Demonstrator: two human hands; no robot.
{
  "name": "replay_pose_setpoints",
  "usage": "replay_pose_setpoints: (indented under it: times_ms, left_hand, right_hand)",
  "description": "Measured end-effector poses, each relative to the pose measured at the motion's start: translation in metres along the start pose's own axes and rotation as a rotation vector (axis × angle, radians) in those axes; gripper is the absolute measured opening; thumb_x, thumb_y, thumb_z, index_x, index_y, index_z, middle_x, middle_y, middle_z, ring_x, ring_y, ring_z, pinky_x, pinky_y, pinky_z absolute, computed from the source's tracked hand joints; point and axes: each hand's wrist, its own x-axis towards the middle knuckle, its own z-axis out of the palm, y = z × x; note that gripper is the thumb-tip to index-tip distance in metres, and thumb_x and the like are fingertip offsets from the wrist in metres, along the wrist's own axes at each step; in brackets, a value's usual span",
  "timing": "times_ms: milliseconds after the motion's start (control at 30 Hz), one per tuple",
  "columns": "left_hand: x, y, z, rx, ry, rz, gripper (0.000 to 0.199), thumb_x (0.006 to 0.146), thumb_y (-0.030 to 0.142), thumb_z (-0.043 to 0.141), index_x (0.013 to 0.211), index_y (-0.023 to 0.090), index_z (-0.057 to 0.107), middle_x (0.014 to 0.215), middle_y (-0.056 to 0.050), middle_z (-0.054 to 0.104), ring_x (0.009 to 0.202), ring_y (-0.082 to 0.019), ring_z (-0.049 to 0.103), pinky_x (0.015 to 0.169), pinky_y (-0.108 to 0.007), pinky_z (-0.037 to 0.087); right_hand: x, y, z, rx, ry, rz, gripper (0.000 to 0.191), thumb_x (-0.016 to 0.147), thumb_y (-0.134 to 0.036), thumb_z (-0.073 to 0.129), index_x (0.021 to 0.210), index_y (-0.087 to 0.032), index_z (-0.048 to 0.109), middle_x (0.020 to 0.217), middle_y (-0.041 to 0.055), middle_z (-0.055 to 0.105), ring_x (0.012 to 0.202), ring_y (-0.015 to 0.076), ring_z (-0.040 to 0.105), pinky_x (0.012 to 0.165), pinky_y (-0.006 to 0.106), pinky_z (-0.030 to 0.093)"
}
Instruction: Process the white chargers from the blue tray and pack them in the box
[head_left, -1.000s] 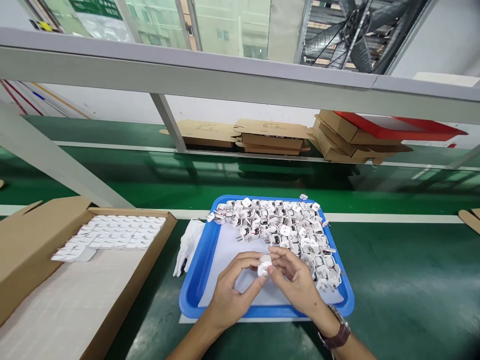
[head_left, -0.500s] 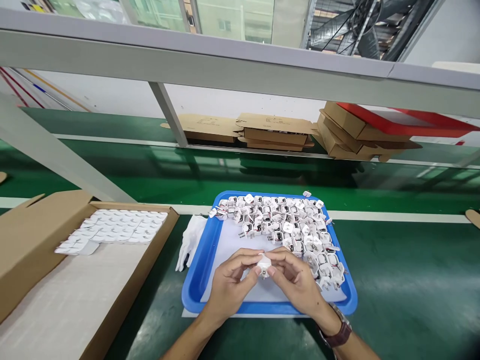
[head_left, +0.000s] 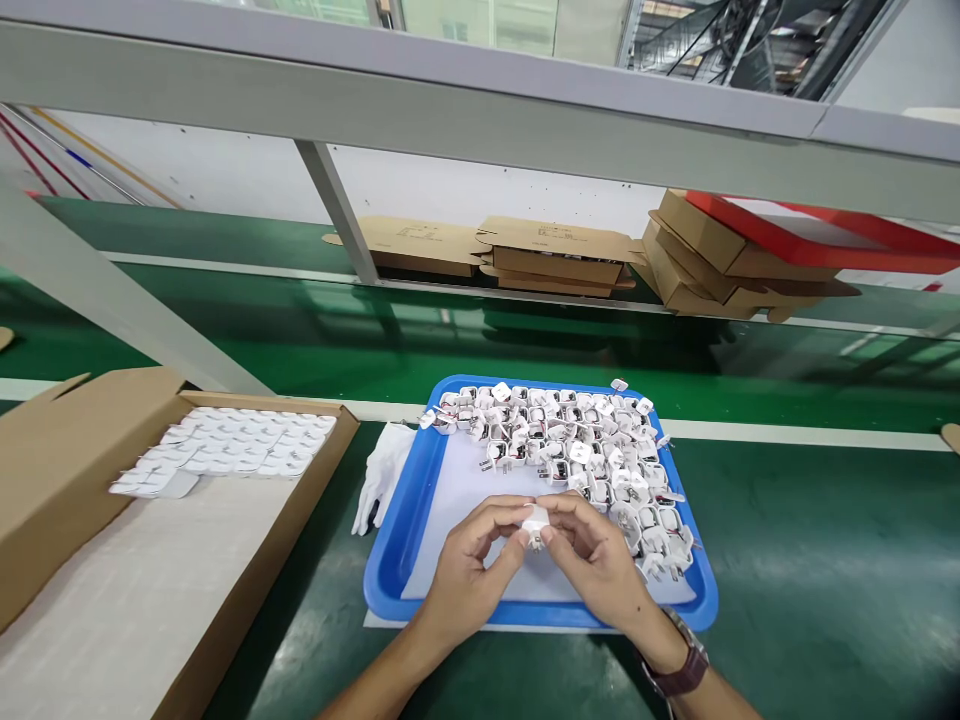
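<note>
Between the fingertips of both hands is a small white plug adapter (head_left: 535, 522), its metal prongs pointing down towards me. My left hand (head_left: 476, 560) grips it from the left and my right hand (head_left: 589, 560) from the right, thumbs on the near side. Both hands are over the near part of a blue tray (head_left: 386, 560) lined with white sheet. Many open white plug housings (head_left: 577, 440), with dark parts and thin wires showing, crowd the far and right parts of the tray.
A cardboard box (head_left: 262, 590) at the left holds rows of white plug pieces (head_left: 232, 445) on a pale liner. White gloves (head_left: 382, 475) lie between box and tray. Flat cartons (head_left: 555, 255) and a red box lid (head_left: 817, 235) sit beyond the grey frame bar (head_left: 450, 110).
The plug adapter has tilted slightly in my fingers, and both hands have shifted a little to the right. My view has dipped slightly; the tray and boxes stay put.
</note>
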Motion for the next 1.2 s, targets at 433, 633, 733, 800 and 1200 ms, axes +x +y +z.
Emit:
replay_pose_setpoints:
  times_ms: [433, 633, 733, 800, 1200]
  left_hand:
    - [-0.004, 0.002, 0.003, 0.321, -0.04, 0.118, 0.038, 0.093, 0.014, 0.07, 0.127, 0.031, 0.066, 0.122, -0.007, 0.069, 0.114, -0.024, 0.07, 0.095, -0.036, 0.06]
    - [-0.001, 0.004, 0.001, 0.258, -0.009, 0.061, 0.034, 0.091, 0.015, 0.073, 0.122, 0.029, 0.069, 0.114, -0.005, 0.069, 0.102, -0.022, 0.07, 0.084, -0.03, 0.06]
    - [0.0, 0.004, 0.0, 0.281, -0.017, 0.092, 0.034, 0.091, 0.014, 0.072, 0.122, 0.03, 0.07, 0.108, -0.004, 0.066, 0.091, -0.018, 0.068, 0.079, -0.028, 0.059]
    - [0.0, 0.002, 0.0, 0.303, -0.016, 0.129, 0.036, 0.091, 0.012, 0.07, 0.123, 0.029, 0.07, 0.105, -0.003, 0.064, 0.087, -0.017, 0.066, 0.078, -0.028, 0.058]
    - [-0.001, -0.002, -0.001, 0.305, -0.045, 0.124, 0.048, 0.093, 0.011, 0.067, 0.136, 0.032, 0.062, 0.116, -0.006, 0.063, 0.099, -0.021, 0.066, 0.086, -0.033, 0.059]
  right_hand:
    - [0.0, -0.006, 0.0, 0.052, -0.008, 0.06, 0.027, 0.101, -0.037, 0.066, 0.126, -0.027, 0.067, 0.102, 0.0046, 0.076, 0.091, 0.0201, 0.075, 0.082, 0.033, 0.06]
    - [-0.002, -0.008, -0.004, -0.07, 0.002, -0.101, 0.028, 0.103, -0.031, 0.063, 0.131, -0.032, 0.068, 0.13, 0.0083, 0.063, 0.118, 0.0241, 0.067, 0.096, 0.037, 0.06]
    - [-0.002, -0.009, -0.005, -0.179, -0.023, -0.194, 0.034, 0.1, -0.027, 0.068, 0.133, -0.034, 0.067, 0.126, 0.0079, 0.063, 0.118, 0.025, 0.063, 0.099, 0.041, 0.058]
    - [-0.001, -0.01, -0.006, -0.231, -0.028, -0.214, 0.033, 0.099, -0.025, 0.069, 0.131, -0.034, 0.068, 0.117, 0.0072, 0.064, 0.109, 0.0242, 0.064, 0.095, 0.041, 0.057]
    - [0.002, -0.008, -0.007, -0.266, -0.079, -0.215, 0.036, 0.1, -0.023, 0.067, 0.134, -0.036, 0.066, 0.127, 0.0078, 0.065, 0.119, 0.0258, 0.064, 0.096, 0.04, 0.059]
